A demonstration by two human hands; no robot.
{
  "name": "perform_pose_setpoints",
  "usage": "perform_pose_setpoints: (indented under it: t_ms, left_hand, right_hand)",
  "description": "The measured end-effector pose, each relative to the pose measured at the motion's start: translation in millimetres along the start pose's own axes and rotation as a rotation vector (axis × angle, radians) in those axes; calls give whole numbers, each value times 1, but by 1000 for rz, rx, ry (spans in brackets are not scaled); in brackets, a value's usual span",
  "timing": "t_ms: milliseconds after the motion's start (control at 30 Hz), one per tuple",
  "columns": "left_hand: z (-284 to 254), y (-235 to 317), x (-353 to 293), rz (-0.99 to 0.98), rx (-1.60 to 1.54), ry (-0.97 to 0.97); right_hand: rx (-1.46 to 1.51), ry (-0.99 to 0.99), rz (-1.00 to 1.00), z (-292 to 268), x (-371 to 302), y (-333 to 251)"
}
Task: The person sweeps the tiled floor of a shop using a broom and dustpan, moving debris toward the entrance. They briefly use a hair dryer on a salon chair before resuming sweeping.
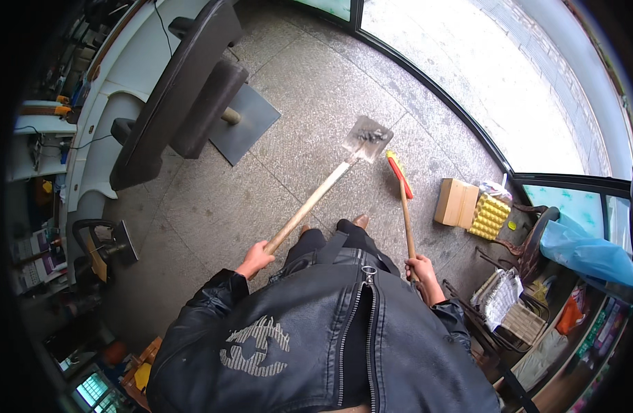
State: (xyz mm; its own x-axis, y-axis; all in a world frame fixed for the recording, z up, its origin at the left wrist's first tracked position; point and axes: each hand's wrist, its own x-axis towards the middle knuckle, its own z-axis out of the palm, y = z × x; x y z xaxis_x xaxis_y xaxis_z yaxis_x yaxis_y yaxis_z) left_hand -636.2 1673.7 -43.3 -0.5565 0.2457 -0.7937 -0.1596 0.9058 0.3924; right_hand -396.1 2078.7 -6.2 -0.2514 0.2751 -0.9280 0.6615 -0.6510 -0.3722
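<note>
- Closes the left hand (256,259) around the upper end of the long-handled shovel (315,199), fingers wrapped and not spread, likely for a firm hold on the wooden shaft.
- Closes the right hand (422,270) the same way around the handle of the broom (406,213), near its upper end, probably for the longest reach.
- Holds the hands well apart, one at each side of the body, which seems to leave room between the two shafts.
- Slants the shovel forward and to the right from the left hand, the blade (358,128) appearing to rest flat on the stone floor (192,234), so perhaps sparing the arm its weight.
- Bears dark matter (376,134) on that blade; cannot tell loose bits from stain.
- Points the broom almost straight ahead, with its red and yellow head (400,172) just beside the blade, on the right; cannot tell firm contact with the floor from a slight lift.
- Stands with brown shoes (360,221) behind both tool heads, presumably for an unobstructed view of them.
- Has a cardboard box (456,202) and yellow egg trays (490,217) side by side at the right, near the dark door frame (433,86), perhaps set aside from the walkway.
- Has farther right a blue plastic bag (585,248) beside the glass.
- Has at the left a dark chair (168,103) near the curved white counter (117,82), on a square base plate (251,117), broad probably for stability.
</note>
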Motion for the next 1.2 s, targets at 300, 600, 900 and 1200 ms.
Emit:
perform_pose_setpoints:
  t_ms: [300, 600, 900, 1200]
  left_hand:
    - [-28, 170, 76, 99, -122, 52]
    - [-85, 335, 207, 65, -73, 36]
    - [-170, 538, 317, 85, 16, -50]
    - [-172, 755, 437, 67, -90, -103]
  right_hand:
    - [424, -167, 275, -76, 78, -110]
    - [613, -290, 188, -72, 124, -315]
    - [584, -128, -22, -79, 149, -554]
    - [424, 15, -132, -158, 261, -742]
